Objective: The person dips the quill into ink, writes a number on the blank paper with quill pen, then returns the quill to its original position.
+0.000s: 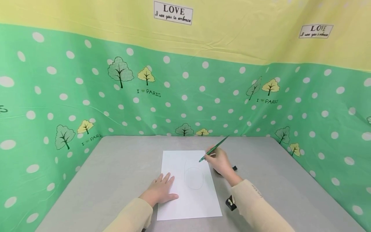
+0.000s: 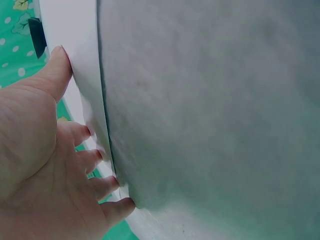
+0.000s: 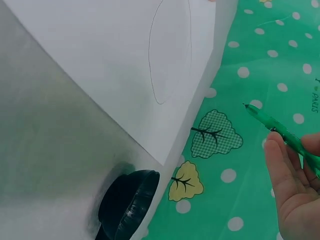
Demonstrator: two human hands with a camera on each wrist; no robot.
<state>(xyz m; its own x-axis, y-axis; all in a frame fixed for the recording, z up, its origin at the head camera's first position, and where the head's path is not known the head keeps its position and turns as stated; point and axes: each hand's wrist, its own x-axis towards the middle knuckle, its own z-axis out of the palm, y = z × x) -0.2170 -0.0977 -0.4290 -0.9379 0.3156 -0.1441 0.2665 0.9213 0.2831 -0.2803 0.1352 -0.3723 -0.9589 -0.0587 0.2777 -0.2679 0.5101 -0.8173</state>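
Observation:
A white sheet of paper lies on the grey table, with a thin line drawing of a rounded loop and a stroke rising from its left side. My left hand rests flat on the sheet's left edge, fingers spread and thumb pointing inward. In my right hand a green pen is pinched between thumb and fingers near its tip. The pen's tip points left and down over the sheet's upper right. In the right wrist view the tip stands up off the paper, seen against the cloth.
A dark rounded object lies beside the paper, partly hidden below my right wrist in the head view. Nearer, by the right sleeve, is a small black item. A green and yellow patterned cloth hangs round the grey table.

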